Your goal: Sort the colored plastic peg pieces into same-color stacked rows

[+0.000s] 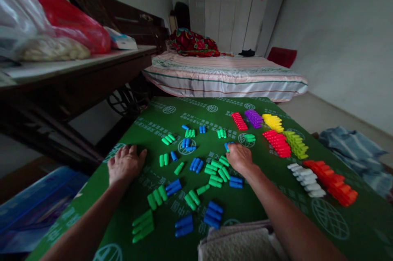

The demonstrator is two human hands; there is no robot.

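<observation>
The left hand point(125, 165) is lying palm down on the green mat point(276, 208), fingers loosely together, holding nothing and touching no peg; the nearest green pair point(163, 160) is sitting just beside its thumb. The right hand point(240, 158) is resting near the middle of the mat with its fingers curling down over a blue peg point(227, 145), whose tip is showing at the knuckles. Whether the fingers are gripping it cannot be told, as the back of the hand is hiding them.

Loose green pegs point(218, 169) are crowding just left of that hand, and a blue pair point(236, 182) is lying under the wrist. More blue pegs point(196, 165) and green ones are lying scattered in small groups between the two hands.

To the right, well apart from the loose ones, sorted rows are standing: red point(239, 121), purple point(254, 118), yellow point(272, 122), lime point(296, 145), white point(307, 179) and orange point(333, 183). A towel point(239, 242) is lying at the near edge, and a bed point(224, 75) is standing beyond the mat
</observation>
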